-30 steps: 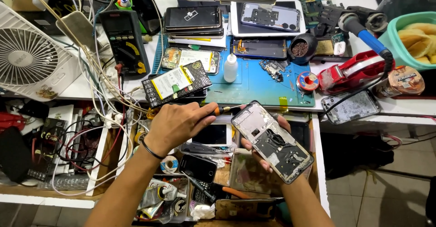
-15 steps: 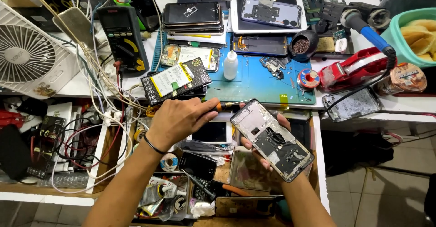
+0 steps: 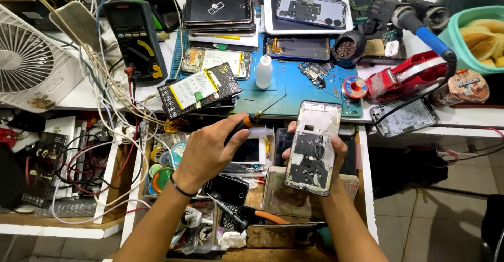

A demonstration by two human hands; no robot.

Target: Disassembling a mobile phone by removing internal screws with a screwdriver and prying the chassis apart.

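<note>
My right hand holds an opened phone frame from below, its bare inner side facing up and its long axis nearly upright over the open drawer. My left hand, with a dark band on the wrist, grips a small screwdriver with an orange and black handle. The thin shaft points up and to the right toward the blue work mat, and its tip stands clear of the phone frame, to its upper left.
A phone battery lies at the mat's left edge. Stacked phones, a multimeter, a small white bottle, a red tape dispenser, a soldering iron and a white fan crowd the bench. Tangled cables hang at left.
The phone frame has turned from a diagonal tilt to nearly upright in my right hand. The screwdriver has lifted off the frame, and its tip now points up over the mat.
</note>
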